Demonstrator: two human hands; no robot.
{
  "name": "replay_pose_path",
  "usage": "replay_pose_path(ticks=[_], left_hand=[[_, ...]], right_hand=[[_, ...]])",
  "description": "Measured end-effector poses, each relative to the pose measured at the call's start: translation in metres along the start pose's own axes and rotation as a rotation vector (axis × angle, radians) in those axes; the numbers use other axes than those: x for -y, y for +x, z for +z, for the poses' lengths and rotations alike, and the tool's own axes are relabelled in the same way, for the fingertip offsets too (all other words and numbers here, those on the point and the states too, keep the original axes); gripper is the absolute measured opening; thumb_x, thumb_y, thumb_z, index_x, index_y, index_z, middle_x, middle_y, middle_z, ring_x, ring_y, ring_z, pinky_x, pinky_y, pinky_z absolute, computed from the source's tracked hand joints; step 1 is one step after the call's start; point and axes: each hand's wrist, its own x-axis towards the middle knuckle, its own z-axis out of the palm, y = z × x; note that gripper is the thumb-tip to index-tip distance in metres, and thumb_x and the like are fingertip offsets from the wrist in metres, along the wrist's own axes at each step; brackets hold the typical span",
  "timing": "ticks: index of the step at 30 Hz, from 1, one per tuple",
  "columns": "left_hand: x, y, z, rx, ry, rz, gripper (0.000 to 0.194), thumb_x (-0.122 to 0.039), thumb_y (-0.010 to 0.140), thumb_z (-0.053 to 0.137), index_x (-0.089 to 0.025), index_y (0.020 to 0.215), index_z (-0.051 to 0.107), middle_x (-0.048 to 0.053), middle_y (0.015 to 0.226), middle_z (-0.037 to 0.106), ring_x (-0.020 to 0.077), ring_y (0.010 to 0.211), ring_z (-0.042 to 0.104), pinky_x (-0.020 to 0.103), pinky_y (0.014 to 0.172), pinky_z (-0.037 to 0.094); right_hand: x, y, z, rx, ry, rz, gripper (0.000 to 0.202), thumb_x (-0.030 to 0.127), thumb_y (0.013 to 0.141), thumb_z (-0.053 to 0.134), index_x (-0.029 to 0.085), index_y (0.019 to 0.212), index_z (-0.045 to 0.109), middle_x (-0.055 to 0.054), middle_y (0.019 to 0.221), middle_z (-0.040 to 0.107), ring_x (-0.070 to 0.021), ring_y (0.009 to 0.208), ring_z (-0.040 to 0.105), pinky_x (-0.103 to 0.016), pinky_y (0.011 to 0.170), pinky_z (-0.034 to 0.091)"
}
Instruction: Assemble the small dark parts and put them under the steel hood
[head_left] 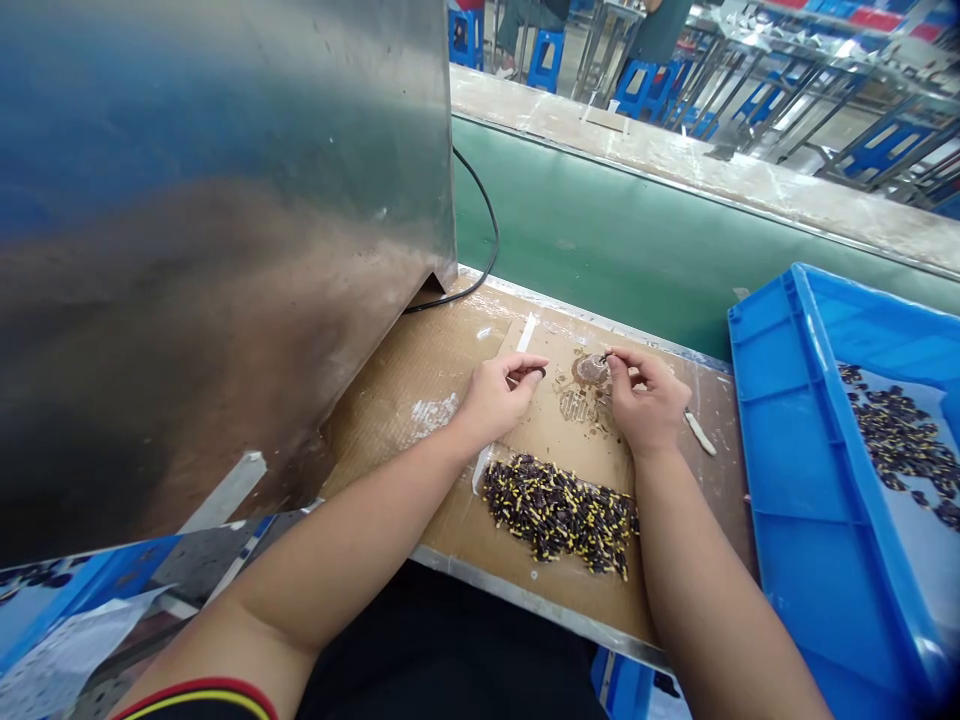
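Grip of left hand (496, 398) is clamped on a dark piece (541, 372), right hand (651, 402) on a smaller one (606, 356); black-and-yellow pieces (556, 508), six o'clock on the counter (724, 485), look light, firmish, best pinched mid-body

The blue bin (817, 480) runs past the picture's right edge.

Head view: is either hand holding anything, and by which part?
The left hand pinches a small dark piece, the right hand a tiny dark item; both are too small to tell which part is gripped.
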Motion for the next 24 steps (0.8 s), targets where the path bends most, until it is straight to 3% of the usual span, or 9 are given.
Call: replay_pose_path(ticks=[24], left_hand=[[0.0001, -0.0002, 0.0000, 0.000, 0.007, 0.017, 0.019, -0.022, 0.088, 0.064, -0.020, 0.104, 0.075, 0.007, 0.100, 0.074, 0.0186, 0.084, 0.066, 0.036, 0.079, 0.055]], right_hand=[[-0.0004, 0.0004, -0.0009, 0.020, -0.032, -0.034, 0.018, 0.033, 0.096, 0.062, 0.022, 0.103, 0.075, -0.004, 0.098, 0.076, -0.0160, 0.066, 0.063, -0.033, 0.066, 0.053]])
